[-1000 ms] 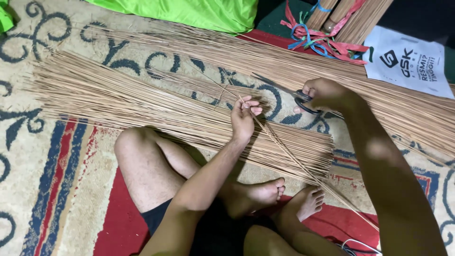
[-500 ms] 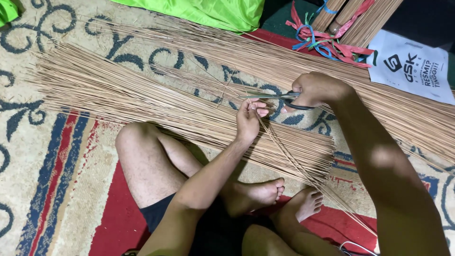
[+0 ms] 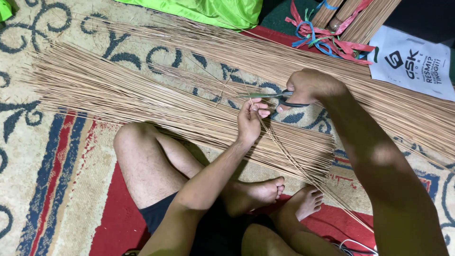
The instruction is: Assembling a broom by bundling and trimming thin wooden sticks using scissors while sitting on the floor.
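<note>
A cream carpet with dark blue scrollwork and red-and-blue striped borders point(image 3: 42, 156) covers the floor, and across it lies a wide fan of thin tan palm-leaf sticks point(image 3: 118, 92), spread flat from the left edge toward the middle. The person sits cross-legged behind it, bare knee up, feet tucked in. The left hand point(image 3: 250, 121) is closed in a pinch on a few of the thin sticks point(image 3: 284, 147) — these run slantwise down past the feet. Just right of it, almost touching, the right hand point(image 3: 308, 87) grips black-handled metal scissors point(image 3: 272, 96), blades pointing left over the pinched sticks. A bright green cloth point(image 3: 208, 10) lies at the top, then bundled sticks tied with red and blue ribbon point(image 3: 332, 40), and a white printed plastic bag point(image 3: 412, 61) at far right.
</note>
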